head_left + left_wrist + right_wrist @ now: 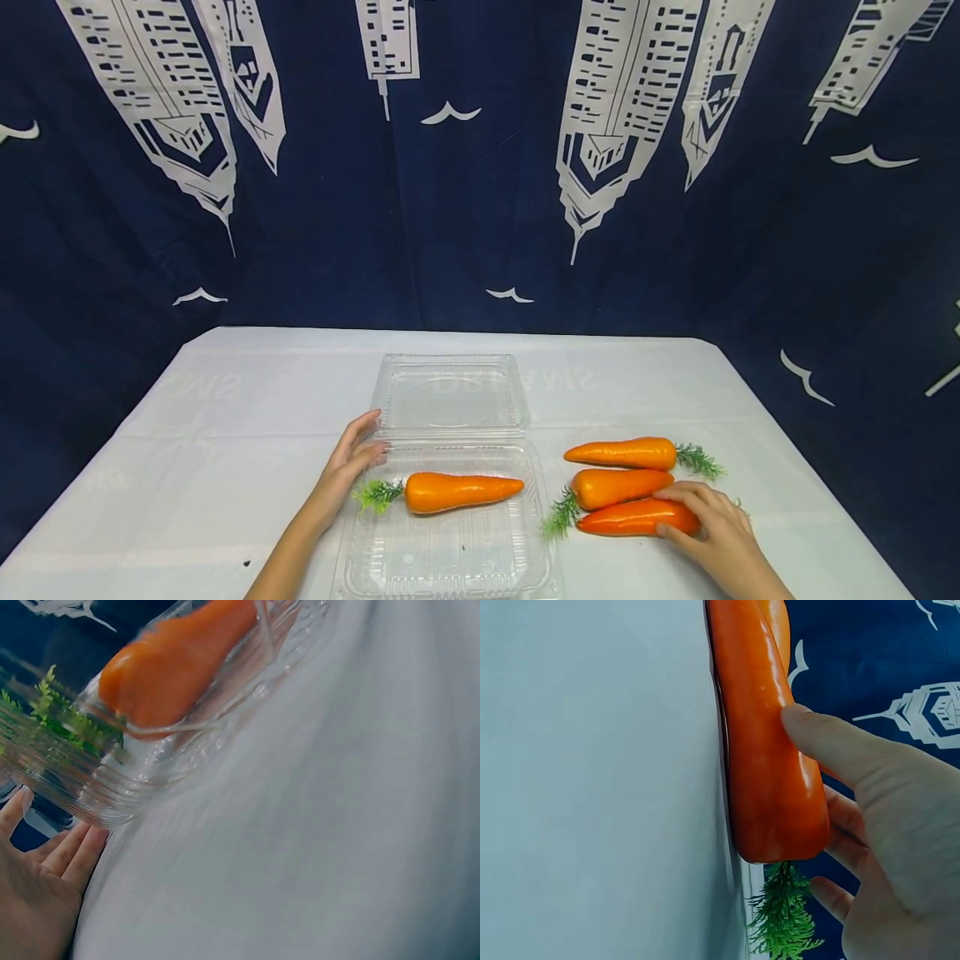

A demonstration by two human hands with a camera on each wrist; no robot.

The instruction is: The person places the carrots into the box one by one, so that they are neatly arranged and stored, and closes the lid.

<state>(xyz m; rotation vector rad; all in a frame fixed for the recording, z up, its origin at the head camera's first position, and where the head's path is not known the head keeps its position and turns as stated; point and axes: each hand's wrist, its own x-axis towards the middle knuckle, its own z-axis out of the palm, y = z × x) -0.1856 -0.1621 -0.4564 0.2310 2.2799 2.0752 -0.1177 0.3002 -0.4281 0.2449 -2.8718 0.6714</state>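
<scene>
Because the right hand (712, 525) covers the wide end of the front carrot (630, 518), we see only a trace of its greens (784, 915) from the head; the right wrist view shows them below the blunt end but cuts off the tip. The right fingers pinch this carrot, thumb on the near side, as it lies on the surface (225, 500) right of the clear container (442, 575). We cannot tell how the other right fingers lie beneath it. From the left wrist, the container's wall blurs the greens of the inside carrot (457, 492), whose tip is hidden or out of frame.

In the head view, we see the front carrot's long axis running nearly left-right, tip pointing left. The middle carrot (615, 487) beside it points right, the far carrot (630, 452) left, and the inside carrot right. The left hand (341, 475), its fingers fairly straight, is at the container's far left corner, near the laid-back lid (450, 400).
</scene>
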